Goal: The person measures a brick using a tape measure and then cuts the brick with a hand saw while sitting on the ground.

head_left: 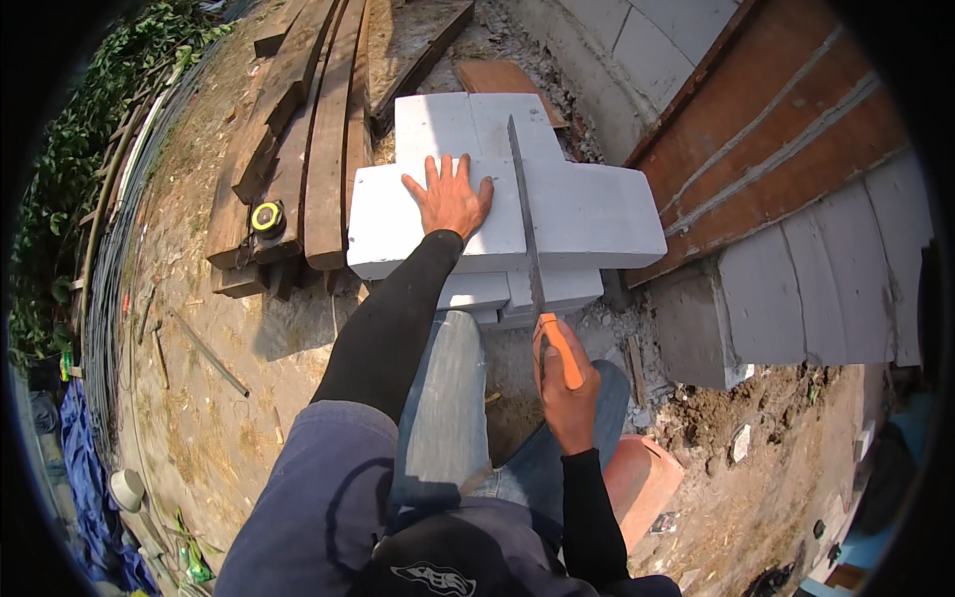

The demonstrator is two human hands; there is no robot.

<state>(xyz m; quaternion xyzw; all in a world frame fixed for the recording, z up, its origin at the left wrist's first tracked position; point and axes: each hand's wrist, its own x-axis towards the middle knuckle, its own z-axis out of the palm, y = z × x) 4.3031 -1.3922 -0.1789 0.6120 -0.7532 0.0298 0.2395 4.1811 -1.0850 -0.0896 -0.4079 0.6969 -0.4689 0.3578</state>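
A long white lightweight block (595, 214) lies crosswise on a stack of similar white blocks (438, 124) in front of me. My left hand (450, 197) rests flat on its top, left of the middle, with the fingers spread. My right hand (569, 398) is wrapped round the orange handle of a hand saw (530, 234). The saw's dark blade runs away from me across the block, to the right of my left hand. How deep the blade sits in the block I cannot tell.
Long wooden beams (328, 149) lie at the left, with a yellow-and-black tape measure (268, 219) on them. A rust-brown panel (736, 149) leans at the right against a grey block wall (796, 279). An orange-pink object (642, 488) lies by my right leg. Steel bars (104, 328) run along the far left.
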